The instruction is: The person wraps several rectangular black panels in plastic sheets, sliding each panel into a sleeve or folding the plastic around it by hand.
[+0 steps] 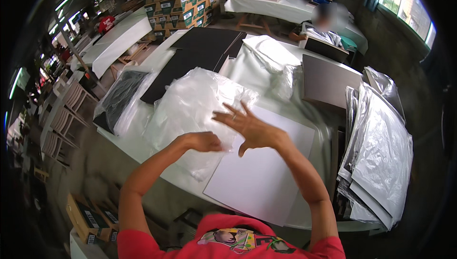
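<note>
at centre, white board (259, 178) reaches table (135, 137) edge; right hand (255, 129) splays empty; left hand (204, 141) curls, grip unclear, by rumpled plastic (183, 114).

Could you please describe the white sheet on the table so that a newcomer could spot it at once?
Find the nearest white-covered table. At its near edge, below the spread right hand in the picture, lies a large rectangular sheet. Unlike the crumpled clear plastic to its left and the black boards farther back, it is flat, smooth and plain white.
</note>
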The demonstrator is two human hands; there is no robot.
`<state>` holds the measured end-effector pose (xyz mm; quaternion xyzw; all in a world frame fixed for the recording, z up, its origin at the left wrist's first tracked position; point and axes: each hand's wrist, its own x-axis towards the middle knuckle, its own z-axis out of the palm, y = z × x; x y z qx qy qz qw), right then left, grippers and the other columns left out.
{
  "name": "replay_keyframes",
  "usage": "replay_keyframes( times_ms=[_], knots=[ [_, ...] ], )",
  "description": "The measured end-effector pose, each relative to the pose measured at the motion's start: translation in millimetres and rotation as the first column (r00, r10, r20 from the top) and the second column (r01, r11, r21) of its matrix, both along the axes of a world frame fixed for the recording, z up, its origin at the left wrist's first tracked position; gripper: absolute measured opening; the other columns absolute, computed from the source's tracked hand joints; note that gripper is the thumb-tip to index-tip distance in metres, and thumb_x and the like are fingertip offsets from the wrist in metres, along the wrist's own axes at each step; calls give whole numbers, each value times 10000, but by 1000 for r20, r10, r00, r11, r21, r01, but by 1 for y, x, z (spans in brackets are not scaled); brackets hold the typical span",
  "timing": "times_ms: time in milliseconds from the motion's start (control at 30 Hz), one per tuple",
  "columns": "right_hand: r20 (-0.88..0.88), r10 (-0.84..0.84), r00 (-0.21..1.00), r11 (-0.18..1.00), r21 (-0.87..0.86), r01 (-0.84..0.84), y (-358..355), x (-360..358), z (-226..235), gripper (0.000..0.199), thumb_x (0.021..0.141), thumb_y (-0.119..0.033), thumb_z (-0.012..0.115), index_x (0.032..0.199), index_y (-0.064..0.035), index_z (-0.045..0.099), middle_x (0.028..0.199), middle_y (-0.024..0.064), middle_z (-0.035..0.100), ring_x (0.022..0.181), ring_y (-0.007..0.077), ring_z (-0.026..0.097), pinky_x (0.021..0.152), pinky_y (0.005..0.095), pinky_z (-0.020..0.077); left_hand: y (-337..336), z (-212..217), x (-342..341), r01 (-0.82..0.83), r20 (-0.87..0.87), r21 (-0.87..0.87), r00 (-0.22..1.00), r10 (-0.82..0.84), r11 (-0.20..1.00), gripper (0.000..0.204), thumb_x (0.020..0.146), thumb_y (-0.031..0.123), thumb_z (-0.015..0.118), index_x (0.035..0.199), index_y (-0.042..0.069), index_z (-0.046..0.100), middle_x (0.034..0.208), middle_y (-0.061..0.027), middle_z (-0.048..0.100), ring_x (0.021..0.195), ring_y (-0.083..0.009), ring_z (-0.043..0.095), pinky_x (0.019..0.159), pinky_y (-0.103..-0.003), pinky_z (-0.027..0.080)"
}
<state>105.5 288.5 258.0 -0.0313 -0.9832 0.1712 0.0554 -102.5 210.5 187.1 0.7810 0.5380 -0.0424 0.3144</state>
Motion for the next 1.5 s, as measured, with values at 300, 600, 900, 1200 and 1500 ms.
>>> replay_keyframes(
  times_ms=[300,600,900,1200,1500],
  knots=[
    [-29,477,878,223,-963,-153,-49,59,-104,331,769,-272,741,850,36,652,761,87,642,704,149,572,606,297,446,-103,93,-15,368,535,463,-841,76,806,453,946,290,377,1366,254,212,1229,-98,516,890,-230,623,741,-412,505],
    [-94,-867,490,-153,-885,-440,-56,156,-69,263,852,-187,602,999,31,612,993,164,619,837,238,609,742,342,508,-79,12,55,379,502,-57,-789,354,924,572,963,395,344,1455,215,114,1419,-107,341,1207,-302,424,940,-476,393],
    [146,-448,882,370,-868,332,-117,214,-93,299,847,-209,605,1029,28,596,995,152,613,880,229,597,778,341,496,-59,-33,44,519,610,-102,-641,466,849,574,938,502,257,1429,207,218,1442,-76,307,1276,-288,335,1023,-498,247],
    [42,-599,800,387,-859,335,-71,216,-105,336,842,-231,609,1058,25,579,997,140,607,923,220,585,814,339,484,24,14,21,613,480,504,-784,393,608,562,938,505,252,1429,234,209,1473,-45,246,1322,-253,290,1027,-498,278],
    [47,-339,940,302,-940,156,-17,226,-156,375,837,-253,612,1087,22,562,999,128,601,966,211,574,850,337,472,10,-10,22,431,556,169,-784,275,886,581,879,328,492,1383,136,275,1348,-92,390,1202,-242,441,956,-428,422]
  ],
)
